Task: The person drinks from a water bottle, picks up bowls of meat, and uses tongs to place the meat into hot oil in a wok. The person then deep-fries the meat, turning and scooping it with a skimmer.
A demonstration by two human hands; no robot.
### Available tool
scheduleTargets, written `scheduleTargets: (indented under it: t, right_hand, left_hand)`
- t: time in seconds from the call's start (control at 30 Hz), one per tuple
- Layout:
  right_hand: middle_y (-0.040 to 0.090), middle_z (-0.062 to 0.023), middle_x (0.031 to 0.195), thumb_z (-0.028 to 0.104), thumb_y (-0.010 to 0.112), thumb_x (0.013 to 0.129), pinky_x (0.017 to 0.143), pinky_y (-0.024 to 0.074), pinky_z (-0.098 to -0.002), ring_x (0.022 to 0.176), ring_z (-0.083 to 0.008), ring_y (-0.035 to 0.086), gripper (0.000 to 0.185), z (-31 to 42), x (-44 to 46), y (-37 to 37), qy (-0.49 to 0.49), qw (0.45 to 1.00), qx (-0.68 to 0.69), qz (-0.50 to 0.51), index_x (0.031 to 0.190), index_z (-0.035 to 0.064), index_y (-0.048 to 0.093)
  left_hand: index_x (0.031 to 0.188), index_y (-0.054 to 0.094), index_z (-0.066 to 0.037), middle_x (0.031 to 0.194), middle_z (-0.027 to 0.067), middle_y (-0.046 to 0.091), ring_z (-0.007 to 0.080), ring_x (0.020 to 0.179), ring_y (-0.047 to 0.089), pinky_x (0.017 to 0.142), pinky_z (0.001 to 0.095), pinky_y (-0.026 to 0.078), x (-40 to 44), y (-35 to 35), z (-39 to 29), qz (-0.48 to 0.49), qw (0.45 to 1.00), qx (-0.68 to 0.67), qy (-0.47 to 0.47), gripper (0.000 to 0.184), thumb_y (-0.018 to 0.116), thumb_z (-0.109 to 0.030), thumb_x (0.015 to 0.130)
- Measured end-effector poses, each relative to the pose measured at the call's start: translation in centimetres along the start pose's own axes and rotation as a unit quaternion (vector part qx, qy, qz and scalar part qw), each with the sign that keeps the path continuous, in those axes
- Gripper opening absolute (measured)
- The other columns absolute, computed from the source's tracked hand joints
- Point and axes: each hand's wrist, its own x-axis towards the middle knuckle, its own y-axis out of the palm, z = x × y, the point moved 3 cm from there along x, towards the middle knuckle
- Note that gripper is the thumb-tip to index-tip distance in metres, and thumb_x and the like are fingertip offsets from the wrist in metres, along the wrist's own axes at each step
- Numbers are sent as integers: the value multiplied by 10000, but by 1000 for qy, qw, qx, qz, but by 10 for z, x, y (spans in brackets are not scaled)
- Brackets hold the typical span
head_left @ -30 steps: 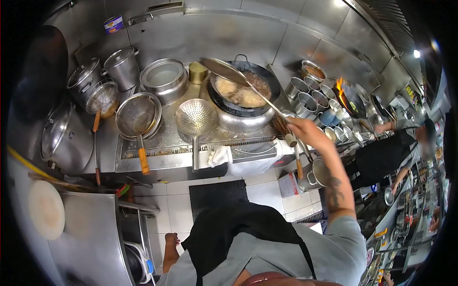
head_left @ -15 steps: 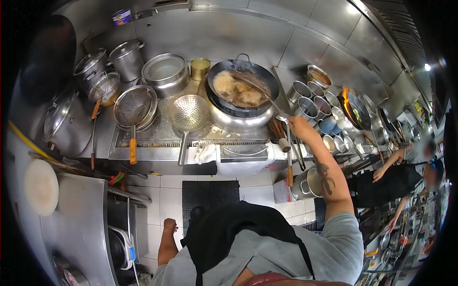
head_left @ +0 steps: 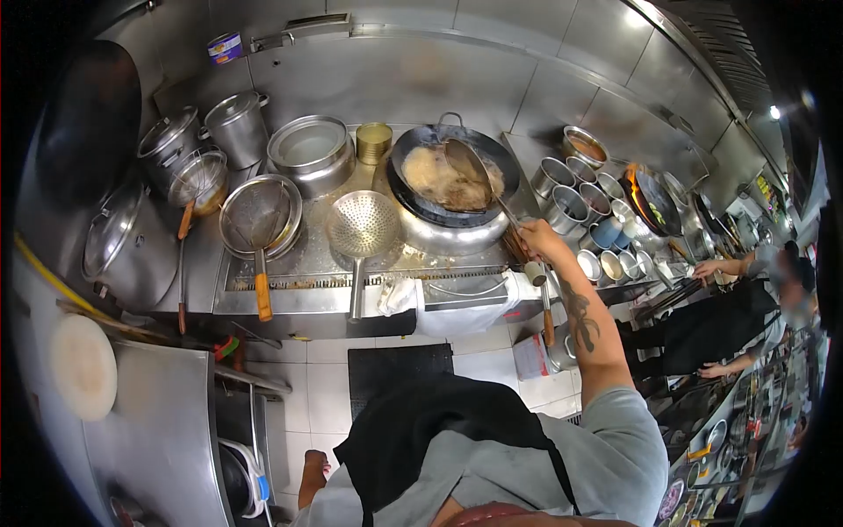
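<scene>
My right hand (head_left: pixel 538 240) is closed round the handle of a long ladle (head_left: pixel 467 161). The ladle's broad bowl is over the far right part of a black wok (head_left: pixel 514 167), in among battered-looking pieces of food (head_left: pixel 430 176) frying in foaming brown oil. Whether the bowl touches the food is unclear. Low beside my body hangs my left hand (head_left: pixel 317 462), its fingers curled in and nothing visible in them. Left of the wok, a perforated strainer (head_left: pixel 362 224) lies on the stove top with its handle over the front edge.
Wire strainers (head_left: pixel 261 215), a lidded pot (head_left: pixel 235 119) and a pan of liquid (head_left: pixel 309 145) stand left. Metal canisters (head_left: pixel 566 206) are at right, near a flaming wok (head_left: pixel 654 200). Another person (head_left: pixel 724 321) works there. A steel counter (head_left: pixel 154 413) is at lower left.
The ladle's bowl has turned and now shows plainly near the wok's far side. My right hand stays on the handle. The view has shifted slightly, and the other person's arms have moved.
</scene>
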Motion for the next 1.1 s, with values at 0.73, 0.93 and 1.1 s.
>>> scheduleTargets:
  t: [0.73,0.93,1.1]
  right_hand:
    - [522,-51,580,217,518,960,318,378,-320,394,-148,476,258,59,49,93,11,994,104,-27,885,9,651]
    - [563,-80,592,225,536,955,343,388,-334,437,-145,525,271,50,42,50,-7,991,39,-127,1074,41,696]
    - [614,-158,651,166,551,900,418,451,-374,447,-218,570,233,-23,97,29,-140,948,-182,-222,885,-14,698]
  left_hand:
    - [925,613,6,708,145,643,231,586,676,447,378,551,39,-32,-41,1,993,92,-74,98,539,12,860]
    - [926,598,-20,749,127,648,225,642,681,487,370,554,36,-28,-22,10,997,65,-43,91,546,2,854]
    - [840,591,-27,707,129,641,224,597,664,463,373,540,26,-28,-28,8,996,81,-27,25,582,-4,834]
